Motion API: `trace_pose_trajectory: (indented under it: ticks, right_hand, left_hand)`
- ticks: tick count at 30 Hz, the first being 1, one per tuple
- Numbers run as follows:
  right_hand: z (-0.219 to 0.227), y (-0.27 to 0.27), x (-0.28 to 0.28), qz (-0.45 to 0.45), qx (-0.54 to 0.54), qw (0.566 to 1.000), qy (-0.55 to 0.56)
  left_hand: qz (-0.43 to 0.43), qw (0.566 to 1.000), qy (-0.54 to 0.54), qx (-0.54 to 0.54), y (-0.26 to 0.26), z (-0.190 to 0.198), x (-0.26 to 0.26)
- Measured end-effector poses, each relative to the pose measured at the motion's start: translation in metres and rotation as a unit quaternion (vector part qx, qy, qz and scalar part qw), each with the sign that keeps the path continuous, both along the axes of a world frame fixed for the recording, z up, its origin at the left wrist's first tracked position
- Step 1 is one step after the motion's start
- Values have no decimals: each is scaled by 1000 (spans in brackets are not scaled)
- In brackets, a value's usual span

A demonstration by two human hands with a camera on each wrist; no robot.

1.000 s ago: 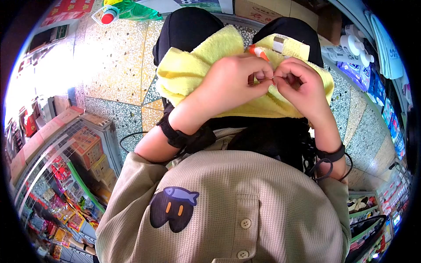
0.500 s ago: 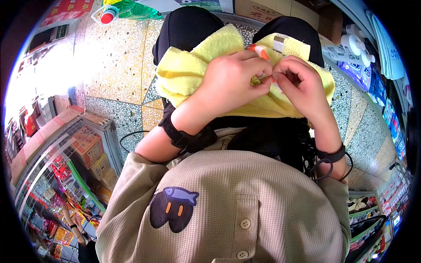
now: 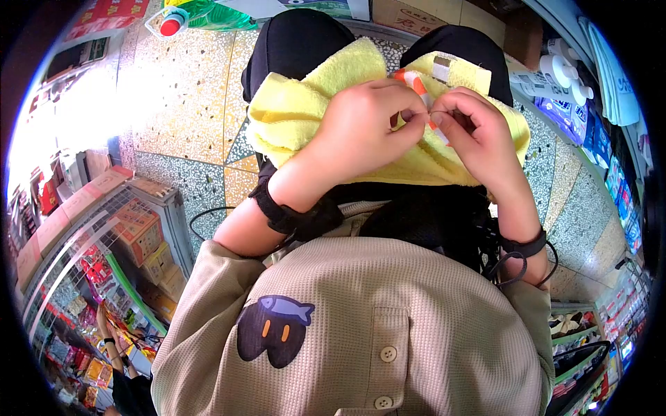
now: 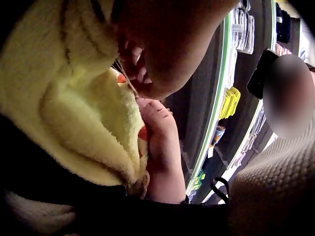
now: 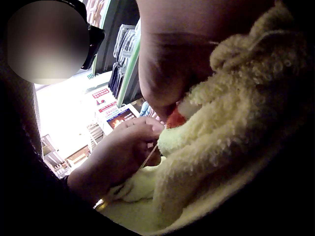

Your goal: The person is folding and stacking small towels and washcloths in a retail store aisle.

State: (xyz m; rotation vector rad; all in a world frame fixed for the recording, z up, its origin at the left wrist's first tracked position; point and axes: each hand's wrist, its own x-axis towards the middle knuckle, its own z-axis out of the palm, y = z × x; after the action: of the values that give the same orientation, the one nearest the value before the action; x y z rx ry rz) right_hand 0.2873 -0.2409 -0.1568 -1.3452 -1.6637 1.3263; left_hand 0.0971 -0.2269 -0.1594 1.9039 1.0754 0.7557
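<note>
Since a moment ago both hands have crept slightly upward on the yellow towel, and the left hand now curls tighter, its fingertips meeting the right hand over the cloth. Between the two sets of fingers runs a thin needle or thread; which it is, I cannot tell. The left fingers are bent and pinched together on it, and the right fingers, also curled, pinch close against them on the other side. Just beyond the fingertips sits an orange-and-white piece on the towel, near its white label. The towel lies bunched across the person's black-clad knees, under both hands. Off past the right fingers, white bottles stand on a shop shelf; behind the left wrist, packaged goods fill a rack on the terrazzo floor.
</note>
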Motion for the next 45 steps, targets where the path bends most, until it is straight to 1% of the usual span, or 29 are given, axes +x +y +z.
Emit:
trace_pose_trajectory:
  ticks: [3, 5, 9, 12, 17, 18, 20, 23, 26, 29, 32, 38, 45]
  right_hand:
    - [-5, 0, 1, 2, 16, 1000, 1]
    - [-3, 1, 1, 4, -8, 1000, 2]
    - [3, 1, 1, 4, -32, 999, -19]
    - [9, 1, 0, 43, 24, 995, -83]
    - [8, 0, -3, 62, 73, 991, -90]
    - [8, 0, -3, 66, 80, 990, -94]
    - [9, 0, -4, 65, 74, 991, -94]
    - [5, -1, -5, 59, 82, 991, -86]
    - [2, -2, -6, 54, 101, 990, -85]
    - [2, -3, -8, 50, 104, 990, -86]
    - [1, -3, -9, 49, 102, 989, -90]
    - [1, -2, -10, 47, 129, 984, -110]
    - [-1, -3, -10, 49, 145, 980, -127]
  left_hand:
    - [3, 999, -16, -50, 1, 1, -1]
    - [6, 997, -16, -75, 2, 2, -1]
    - [7, 997, -6, -77, 3, 2, -1]
    - [3, 997, 0, -83, 3, 3, -3]
    - [-9, 996, 0, -88, 1, 5, -7]
    - [-16, 997, 0, -73, 1, 5, -7]
    - [-29, 999, 0, -44, 2, 3, -7]
    - [-46, 998, 27, -35, 2, 2, -7]
    - [-55, 997, 33, -35, 1, 2, -6]
    - [-38, 997, 61, -28, 0, -1, -5]
    - [-33, 995, 80, -44, 1, 0, -5]
    - [-24, 995, 77, -59, 1, -3, -3]
    - [-61, 990, 90, -90, 3, -2, -5]
